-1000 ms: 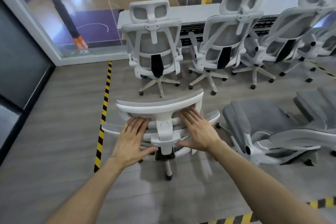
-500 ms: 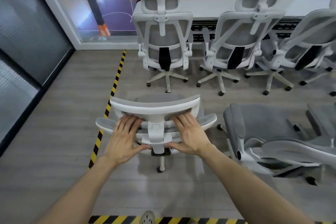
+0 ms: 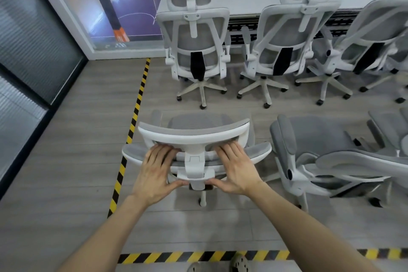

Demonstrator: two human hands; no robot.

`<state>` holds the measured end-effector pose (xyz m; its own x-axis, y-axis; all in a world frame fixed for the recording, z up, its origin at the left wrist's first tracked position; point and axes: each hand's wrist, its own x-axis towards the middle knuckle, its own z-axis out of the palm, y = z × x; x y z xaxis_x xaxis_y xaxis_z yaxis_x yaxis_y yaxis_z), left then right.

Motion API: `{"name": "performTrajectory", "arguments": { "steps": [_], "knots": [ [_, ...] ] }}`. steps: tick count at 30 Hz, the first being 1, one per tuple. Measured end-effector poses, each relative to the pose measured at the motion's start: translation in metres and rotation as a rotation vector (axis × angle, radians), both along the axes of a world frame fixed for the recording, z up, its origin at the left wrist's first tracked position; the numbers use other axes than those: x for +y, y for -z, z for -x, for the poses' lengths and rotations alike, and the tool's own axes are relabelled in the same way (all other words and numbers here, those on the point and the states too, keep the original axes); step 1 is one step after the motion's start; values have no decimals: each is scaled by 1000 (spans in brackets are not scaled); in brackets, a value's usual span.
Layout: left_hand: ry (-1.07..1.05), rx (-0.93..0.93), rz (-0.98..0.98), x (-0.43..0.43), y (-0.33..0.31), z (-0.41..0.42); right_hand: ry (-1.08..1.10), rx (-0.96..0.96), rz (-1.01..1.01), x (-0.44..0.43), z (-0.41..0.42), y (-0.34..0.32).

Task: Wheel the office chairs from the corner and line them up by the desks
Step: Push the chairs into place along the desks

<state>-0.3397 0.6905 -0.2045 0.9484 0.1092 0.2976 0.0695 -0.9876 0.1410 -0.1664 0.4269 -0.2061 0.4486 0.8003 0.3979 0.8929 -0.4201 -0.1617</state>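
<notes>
Hiding nearly all of its own base, the near office chair [image 3: 194, 132] shows only one white leg and caster below its backrest. Its seat peeks out as a grey mesh patch beyond the headrest. The fingertips of both grips are tucked under the headrest's rim, out of sight. The third chair [image 3: 371, 40] of the row is cut off at the right edge. I cannot tell whether the grey chair [image 3: 320, 143] close on the right is reclined or tipped.

The near office chair faces away from the person, toward the table [image 3: 242, 3]. Its headrest and backrest run left to right, roughly parallel to the table's edge. It stands on the floor just right of the yellow-and-black tape [image 3: 132, 126], behind the leftmost chair [image 3: 194, 37] of the row and apart from it.

The left grip [image 3: 154, 174] lies flat on the backrest left of the central bracket, fingers straight and close together, thumb spread out to touch the bracket. The right grip [image 3: 237, 172] mirrors it on the other side.
</notes>
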Motion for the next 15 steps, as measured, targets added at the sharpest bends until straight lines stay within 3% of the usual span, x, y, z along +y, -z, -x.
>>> {"name": "performTrajectory", "arguments": {
  "steps": [15],
  "knots": [
    [-37, -103, 4, -42, 11, 38, -59, 6, 63, -36, 25, -2]
  ]
}}
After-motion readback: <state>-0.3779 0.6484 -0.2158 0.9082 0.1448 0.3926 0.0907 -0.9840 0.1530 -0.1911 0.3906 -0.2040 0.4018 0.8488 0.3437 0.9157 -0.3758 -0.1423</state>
